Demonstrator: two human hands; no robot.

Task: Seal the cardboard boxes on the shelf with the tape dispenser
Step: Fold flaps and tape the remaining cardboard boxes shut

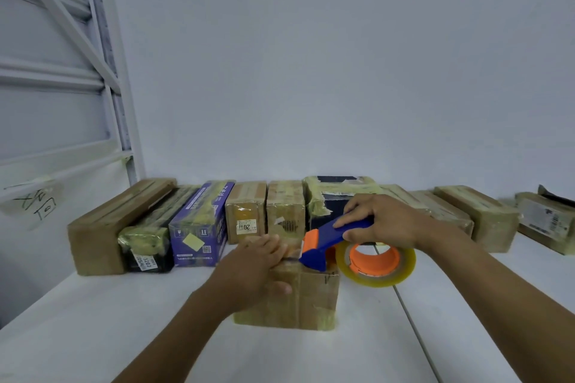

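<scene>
A small cardboard box stands on the white shelf in front of me. My left hand lies over its top left, fingers stretched across the top and thumb down the front face. My right hand grips the blue handle of the tape dispenser, whose orange-and-blue head rests on the box's top right. Its roll of clear tape, with an orange core, hangs off the box's right side.
A row of taped boxes lines the back wall: brown cartons, a purple box, small cartons, a dark taped box, and more cartons to the right. A white rack frame rises at the left.
</scene>
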